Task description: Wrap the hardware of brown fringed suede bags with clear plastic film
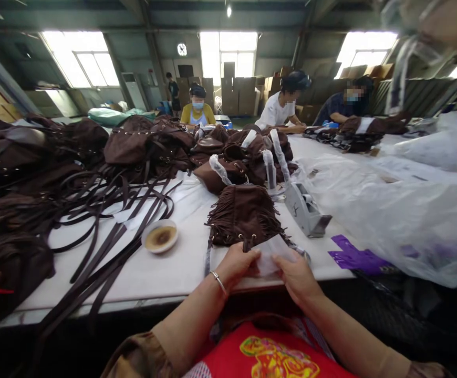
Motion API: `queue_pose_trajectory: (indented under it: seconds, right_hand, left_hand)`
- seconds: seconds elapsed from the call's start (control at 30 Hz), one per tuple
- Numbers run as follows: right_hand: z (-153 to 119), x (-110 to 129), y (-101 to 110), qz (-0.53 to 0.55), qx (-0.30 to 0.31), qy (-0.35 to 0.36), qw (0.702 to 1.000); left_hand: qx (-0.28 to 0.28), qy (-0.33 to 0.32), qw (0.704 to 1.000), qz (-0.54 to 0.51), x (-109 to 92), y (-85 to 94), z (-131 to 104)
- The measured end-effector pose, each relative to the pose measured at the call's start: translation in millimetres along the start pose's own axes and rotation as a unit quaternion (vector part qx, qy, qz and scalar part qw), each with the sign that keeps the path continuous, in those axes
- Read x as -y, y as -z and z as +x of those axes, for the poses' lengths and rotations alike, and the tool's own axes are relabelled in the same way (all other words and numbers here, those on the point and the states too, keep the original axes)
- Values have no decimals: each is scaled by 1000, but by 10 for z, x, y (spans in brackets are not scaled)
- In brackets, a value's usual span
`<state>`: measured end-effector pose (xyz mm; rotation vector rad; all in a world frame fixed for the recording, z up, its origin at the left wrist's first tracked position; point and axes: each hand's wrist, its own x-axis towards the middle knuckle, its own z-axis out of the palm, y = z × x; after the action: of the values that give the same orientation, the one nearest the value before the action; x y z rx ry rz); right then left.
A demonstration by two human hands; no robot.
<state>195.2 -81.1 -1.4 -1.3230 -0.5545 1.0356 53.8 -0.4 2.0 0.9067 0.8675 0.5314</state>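
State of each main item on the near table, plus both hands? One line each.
White sheet: held in both hands
Left hand: closed on sheet's edge
Right hand: closed on sheet's other side
Fringed bag: lying down
Bowl: upright, brown contents
Grey dispenser: standing, untouched
Dark straps: loose, tangled
Clear plastic: crumpled
Brown bags: heaped

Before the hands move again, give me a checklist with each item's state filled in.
1. Left hand and right hand on the white sheet: ok.
2. Fringed brown bag lying on the table: ok.
3. Tape dispenser standing right of the bag: ok.
4. Straps well away from the dish: not ok, they run close by its left rim.
5. Sheet's underside unmarked: cannot tell, hidden.
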Motion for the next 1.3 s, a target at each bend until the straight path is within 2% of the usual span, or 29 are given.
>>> queue_pose_trajectory:
  seconds: [0.13,0.2,0.27,0.33,0.43,0.5,0.57,0.63,0.7,0.8,0.87,0.93,1.0,1.07,1.13,1.2,1.27,1.3]
  right_hand:
    - [-59,251,183,38,114,-130,984]
    - [19,385,260,27,138,-189,972]
    - [130,451,277,-13,145,-215,966]
    - [221,439,246,-63,148,-203,966]
    - [261,338,195,-178,102,-115,972]
    - [234,260,185,-258,73,-64,961]
    - [192,193,165,-287,80,-45,954]
    - [156,137,98,-266,100,-51,957]
    - [133,85,-20,-216,115,-66,967]
    - [121,8,-226,-77,115,-91,986]
    - [120,-33,-331,27,104,-105,989]
    - [124,-55,-393,91,89,-122,984]
    - [134,-56,-420,113,78,-139,981]
    - [152,-45,-429,109,74,-146,980]
    - [176,-31,-430,86,78,-135,984]
    - [202,-24,-429,52,84,-117,988]
    - [225,-25,-425,28,87,-113,989]
    - [235,-29,-422,24,86,-116,989]
  left_hand:
    - [-15,-14,999,35,52,14,33]
    - [-21,-15,999,48,54,3,33]
    - [-17,-10,998,54,40,-12,17]
    - [-20,1,997,74,14,-14,-19]
    - [-81,8,983,162,-23,37,-106]
    - [-125,-29,963,236,-44,89,-172]
    - [-145,-79,942,293,-67,122,-227]
    - [-153,-99,929,321,-95,117,-263]
    - [-155,-86,929,324,-124,81,-282]
    - [-153,-75,922,347,-150,17,-311]
    - [-162,-103,888,419,-148,-7,-343]
    - [-178,-142,831,508,-130,-15,-383]
    - [-193,-164,781,571,-100,-15,-418]
    - [-201,-166,760,595,-62,-8,-442]
    - [-198,-167,763,592,-21,14,-457]
    - [-186,-180,782,567,19,57,-461]
    - [-189,-205,816,507,49,119,-451]
    - [-200,-204,844,454,59,153,-438]
